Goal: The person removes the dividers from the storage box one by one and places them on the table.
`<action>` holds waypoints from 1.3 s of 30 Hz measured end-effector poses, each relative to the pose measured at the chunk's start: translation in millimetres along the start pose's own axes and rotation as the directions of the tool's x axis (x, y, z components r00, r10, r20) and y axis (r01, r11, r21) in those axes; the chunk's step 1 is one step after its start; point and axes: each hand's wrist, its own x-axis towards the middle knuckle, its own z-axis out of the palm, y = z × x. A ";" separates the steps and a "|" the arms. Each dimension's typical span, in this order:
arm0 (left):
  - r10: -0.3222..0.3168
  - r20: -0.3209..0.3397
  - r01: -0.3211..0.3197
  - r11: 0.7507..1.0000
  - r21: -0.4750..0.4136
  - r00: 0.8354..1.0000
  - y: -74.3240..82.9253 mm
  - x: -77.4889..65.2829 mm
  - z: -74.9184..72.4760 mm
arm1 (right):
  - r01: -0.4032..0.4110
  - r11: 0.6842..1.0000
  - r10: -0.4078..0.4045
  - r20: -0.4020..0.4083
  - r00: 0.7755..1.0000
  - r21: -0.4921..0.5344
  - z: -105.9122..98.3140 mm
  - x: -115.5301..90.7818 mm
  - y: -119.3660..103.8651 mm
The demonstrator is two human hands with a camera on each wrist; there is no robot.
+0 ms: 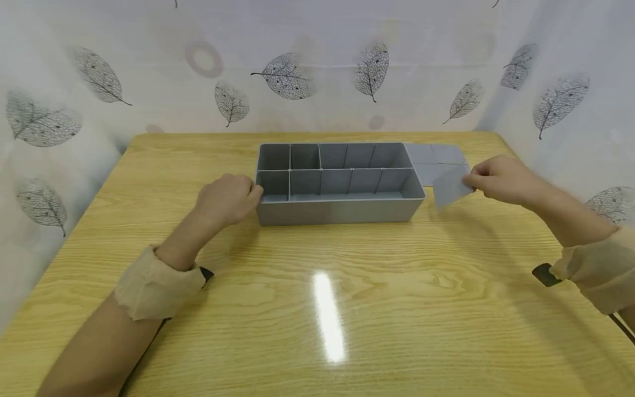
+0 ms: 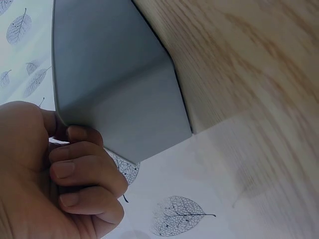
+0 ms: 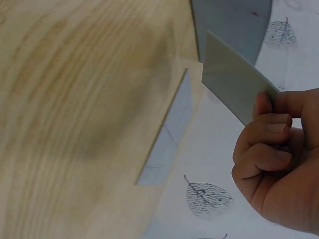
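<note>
A long grey organizer box [image 1: 342,212] stands on the wooden table, split by a lengthwise divider and a few cross dividers toward its left end. My left hand [image 1: 228,199] pinches the box's left rim between thumb and forefinger; in the left wrist view the grey end wall [image 2: 119,94] rises beside the curled fingers. To the right of the box, my right hand [image 1: 506,179] pinches a thin grey divider panel [image 1: 450,186] by one corner, tilted above the tabletop. Flat on the table beneath it lie more grey panels [image 1: 421,156], partly covered by the held one.
The yellow wood-grain table [image 1: 278,309] reaches back to a white curtain [image 1: 327,33] printed with leaves. Cloth bands [image 1: 159,284] with small dark devices wrap both forearms. A bright light reflection [image 1: 328,320] shows on the tabletop.
</note>
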 end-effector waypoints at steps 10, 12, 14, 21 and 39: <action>0.018 0.050 -0.019 0.999 0.033 0.999 1.5 -0.3 -2.2 | -0.030 0.989 0.012 0.125 0.992 0.145 35.4 6.4 22.7; 0.017 0.054 -0.019 0.999 0.035 0.998 1.2 -0.3 -2.6 | -0.015 0.993 -0.002 0.149 0.989 0.115 39.9 8.3 24.7; 0.017 0.050 -0.018 0.999 0.038 0.999 1.0 -0.5 -2.9 | 0.004 0.997 -0.016 0.170 0.985 0.073 43.8 10.5 27.2; 0.015 0.045 -0.017 0.999 0.038 0.999 1.8 0.0 -2.1 | 0.027 0.999 -0.019 0.192 0.981 -0.037 52.6 18.5 38.5; 0.029 0.038 -0.030 0.999 0.027 0.999 1.1 -1.6 0.0 | 0.094 0.981 -0.071 0.134 0.988 -0.172 56.1 28.4 38.5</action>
